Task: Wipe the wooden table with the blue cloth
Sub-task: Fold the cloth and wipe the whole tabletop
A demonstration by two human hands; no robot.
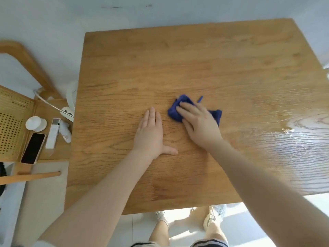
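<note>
Blue cloth (pixel 173 111) — soft, light, bunched — lies mid wooden table (pixel 178 59), at two o'clock from our flat left hand (pixel 149 132); our right hand (pixel 197 122) presses it, fingers nearly straight. Palm pressure on top should hold it.

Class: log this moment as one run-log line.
phase: wipe | right hand: presses blue cloth on wooden table | left hand: flat on table

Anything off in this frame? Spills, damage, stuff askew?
Nothing damaged. The table shines at its right edge: wet streaks or sun glare, cannot tell which. The cloth is bunched under the right hand, not spread flat. The left hand lies flat beside it.
</note>
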